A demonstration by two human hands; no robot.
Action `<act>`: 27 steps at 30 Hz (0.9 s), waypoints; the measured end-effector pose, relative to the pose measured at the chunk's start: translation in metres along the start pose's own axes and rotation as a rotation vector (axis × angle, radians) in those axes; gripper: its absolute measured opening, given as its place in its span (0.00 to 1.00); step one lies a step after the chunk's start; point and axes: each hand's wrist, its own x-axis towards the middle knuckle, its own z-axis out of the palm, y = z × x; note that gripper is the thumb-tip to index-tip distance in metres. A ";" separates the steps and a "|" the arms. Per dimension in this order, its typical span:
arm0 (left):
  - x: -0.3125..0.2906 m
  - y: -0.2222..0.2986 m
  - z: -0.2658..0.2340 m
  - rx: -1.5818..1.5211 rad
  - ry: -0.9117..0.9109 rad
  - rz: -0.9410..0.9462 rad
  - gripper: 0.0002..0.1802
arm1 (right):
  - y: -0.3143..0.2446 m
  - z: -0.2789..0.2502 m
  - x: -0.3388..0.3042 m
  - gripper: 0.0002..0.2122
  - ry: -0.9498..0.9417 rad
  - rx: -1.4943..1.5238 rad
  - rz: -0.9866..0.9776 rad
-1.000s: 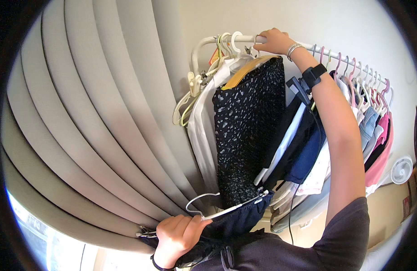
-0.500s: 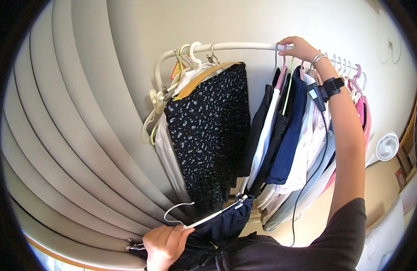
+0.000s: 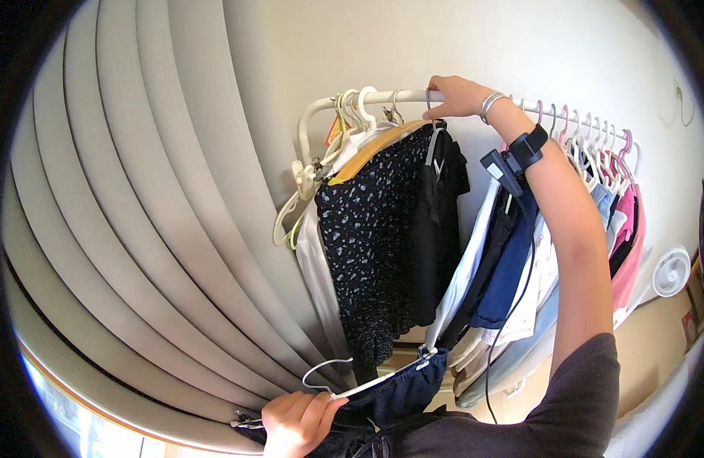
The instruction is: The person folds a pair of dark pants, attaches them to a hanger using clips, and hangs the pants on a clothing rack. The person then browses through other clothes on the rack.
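My left hand (image 3: 300,422) is closed around the middle of a white clip hanger (image 3: 384,379), low in front of me. A dark navy garment (image 3: 413,393) hangs from the hanger's clips. Higher up, my right hand (image 3: 457,97) reaches to the white clothes rail (image 3: 520,104), its fingers closed at the hook of a grey hanger (image 3: 430,136). That hanger carries a black garment (image 3: 437,229), which hangs against a black skirt with pale flecks (image 3: 367,237). The skirt is clipped to a wooden hanger (image 3: 371,155).
Several garments, including a navy one (image 3: 506,278), hang farther right, with pink clothes (image 3: 634,244) at the rail's end. Grey pleated blinds (image 3: 161,229) curve along the left. A black cable (image 3: 510,309) runs from the device (image 3: 513,160) on my right wrist. A white fan (image 3: 671,271) stands far right.
My right hand has slid left along the rail, bringing the grey hanger and its black garment up beside the flecked skirt. My left hand still holds the clip hanger.
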 end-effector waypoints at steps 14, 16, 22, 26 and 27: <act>0.005 0.011 0.004 0.024 -0.029 0.023 0.14 | -0.026 0.015 0.024 0.27 0.225 -0.063 0.026; 0.003 0.009 0.004 0.025 -0.021 0.026 0.13 | -0.029 0.022 0.037 0.26 0.191 0.049 0.023; 0.002 0.019 -0.001 0.015 -0.033 -0.037 0.14 | -0.048 0.024 0.050 0.21 0.143 0.151 0.060; 0.005 0.030 0.002 0.034 -0.029 -0.029 0.14 | -0.036 0.030 0.048 0.27 0.171 0.275 -0.019; 0.006 0.029 0.000 0.042 -0.030 -0.023 0.14 | -0.027 0.031 0.050 0.29 0.192 0.363 -0.074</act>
